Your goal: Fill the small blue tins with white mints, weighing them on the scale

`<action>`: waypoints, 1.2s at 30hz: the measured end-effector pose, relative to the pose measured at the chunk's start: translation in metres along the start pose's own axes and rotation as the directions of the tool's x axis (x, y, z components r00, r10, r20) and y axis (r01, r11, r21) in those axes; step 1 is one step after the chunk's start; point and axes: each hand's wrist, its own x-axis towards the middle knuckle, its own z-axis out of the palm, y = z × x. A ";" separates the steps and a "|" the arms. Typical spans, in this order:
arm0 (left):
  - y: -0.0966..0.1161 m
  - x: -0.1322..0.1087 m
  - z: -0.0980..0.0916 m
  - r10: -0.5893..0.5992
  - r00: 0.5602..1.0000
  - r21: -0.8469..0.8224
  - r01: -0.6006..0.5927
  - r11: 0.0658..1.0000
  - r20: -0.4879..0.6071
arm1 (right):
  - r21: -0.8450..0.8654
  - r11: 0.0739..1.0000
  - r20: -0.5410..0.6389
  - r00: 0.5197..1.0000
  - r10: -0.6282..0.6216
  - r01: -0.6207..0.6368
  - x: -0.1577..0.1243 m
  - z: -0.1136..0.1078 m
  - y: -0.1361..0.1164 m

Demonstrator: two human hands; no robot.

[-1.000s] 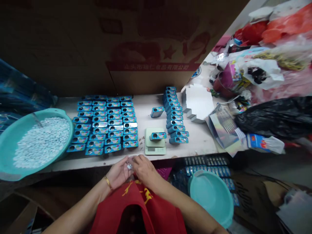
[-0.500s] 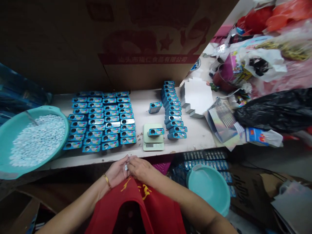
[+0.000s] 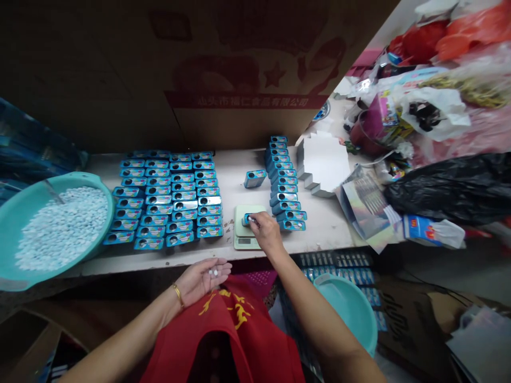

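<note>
My left hand (image 3: 205, 276) is held palm up in front of the table edge, fingers stretched out, carrying a few small white tablets (image 3: 214, 273). My right hand (image 3: 265, 230) reaches over the pale green digital scale (image 3: 238, 230), thumb and fingers pinched on a white tablet (image 3: 250, 218) at the round hole of a small blue box (image 3: 245, 216). That box stands on the scale, partly hidden by the hand. Behind the scale another blue box (image 3: 254, 178) stands alone. To its right runs a column of similar boxes (image 3: 284, 181).
Several rows of blue boxes (image 3: 171, 199) fill the table's left part, beside a turquoise basin (image 3: 101, 186) of pale tablets. White folded cartons (image 3: 325, 159) lie at right, near a cluttered heap. A large cardboard box (image 3: 239, 127) walls the back. Another turquoise basin (image 3: 347, 308) sits below the table.
My hands were together in front of the table. The right hand has moved forward and right to the box on the scale; the left has opened flat, showing the tablets.
</note>
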 end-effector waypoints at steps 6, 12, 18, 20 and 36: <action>0.001 -0.005 -0.003 0.013 1.000 -0.032 -0.013 0.999 0.015 | 0.048 0.998 -0.092 0.995 -0.037 0.041 -0.011 0.008 -0.001; 0.004 -0.001 0.003 -0.006 0.998 -0.053 0.010 0.999 0.063 | 0.094 0.989 -0.192 0.977 -0.093 0.113 -0.027 0.019 -0.003; 0.003 0.000 0.004 -0.025 0.996 -0.039 0.029 0.999 0.080 | 0.090 0.991 -0.204 0.976 -0.077 0.097 -0.026 0.009 -0.006; 0.002 -0.001 0.005 -0.026 0.994 -0.060 0.033 0.998 0.107 | 0.104 0.981 -0.112 0.982 -0.154 0.165 -0.046 0.010 -0.021; -0.003 -0.003 -0.002 -0.033 0.988 -0.090 0.047 0.995 0.153 | 0.123 0.896 0.413 0.798 -0.438 0.428 -0.096 0.033 -0.050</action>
